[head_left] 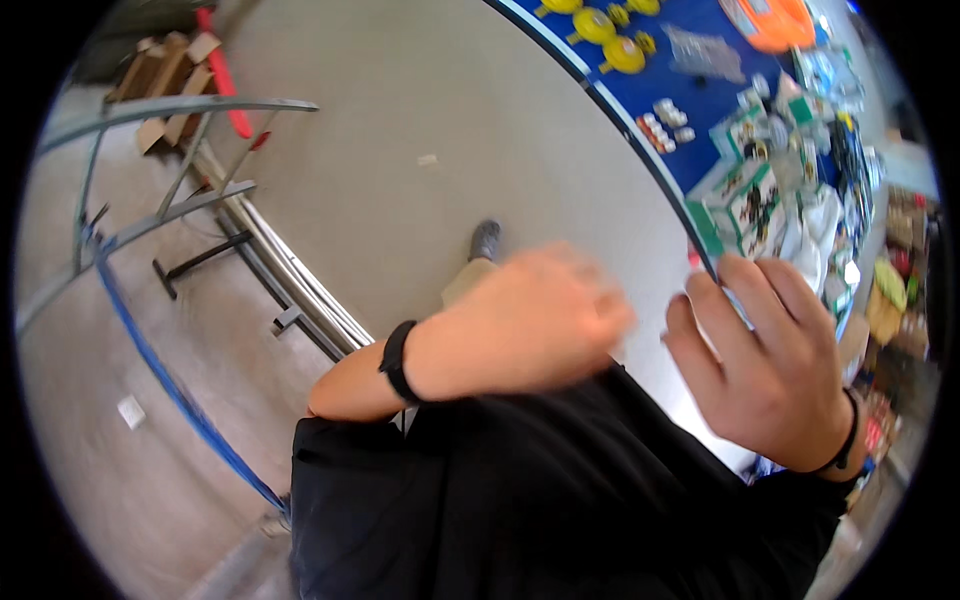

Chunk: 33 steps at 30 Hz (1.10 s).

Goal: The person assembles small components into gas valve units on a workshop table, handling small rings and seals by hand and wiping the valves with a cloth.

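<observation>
The right hand (770,365), fingers together and slightly curled, touches the near edge of the blue table (700,110). The left hand (545,315) is blurred; I cannot tell its grip.

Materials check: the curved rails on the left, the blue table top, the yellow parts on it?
Curved rails: likely bare metal tube, dull grey with a slight sheen.
Blue table top: smooth matte surface with a pale edge band; sheet or laminate, cannot tell.
Yellow parts: probably moulded plastic, glossy, rounded, uniform colour.
</observation>
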Tool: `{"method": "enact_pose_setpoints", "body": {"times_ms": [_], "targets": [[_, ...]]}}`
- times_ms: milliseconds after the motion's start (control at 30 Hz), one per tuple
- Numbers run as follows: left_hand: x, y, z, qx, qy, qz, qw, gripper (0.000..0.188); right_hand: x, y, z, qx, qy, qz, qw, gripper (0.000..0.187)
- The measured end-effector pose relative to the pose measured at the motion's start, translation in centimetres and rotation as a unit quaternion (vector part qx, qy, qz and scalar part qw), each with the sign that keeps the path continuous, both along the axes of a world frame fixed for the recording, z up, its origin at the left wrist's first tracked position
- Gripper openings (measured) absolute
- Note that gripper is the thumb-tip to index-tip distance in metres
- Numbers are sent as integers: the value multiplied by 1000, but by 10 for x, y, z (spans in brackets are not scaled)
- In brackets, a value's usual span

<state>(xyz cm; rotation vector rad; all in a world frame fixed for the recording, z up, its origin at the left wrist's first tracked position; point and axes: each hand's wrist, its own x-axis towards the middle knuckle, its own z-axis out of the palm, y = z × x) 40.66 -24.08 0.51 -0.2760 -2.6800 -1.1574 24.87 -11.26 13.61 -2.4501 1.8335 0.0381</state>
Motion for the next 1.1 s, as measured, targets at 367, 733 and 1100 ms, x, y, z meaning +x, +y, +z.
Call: {"method": "enact_pose_setpoints", "body": {"times_ms": [367,733,1100], "targets": [[22,31,-286,-99,-196,-67,973,10,31,-71,-15,101,105,138,980,23],[48,-18,-357,-9,-352,73,933,19,42,-133,-41,226,89,134,961,22],[88,-27,-398,153,-425,282,846,23,0,-41,-225,431,-80,-118,891,18]]}}
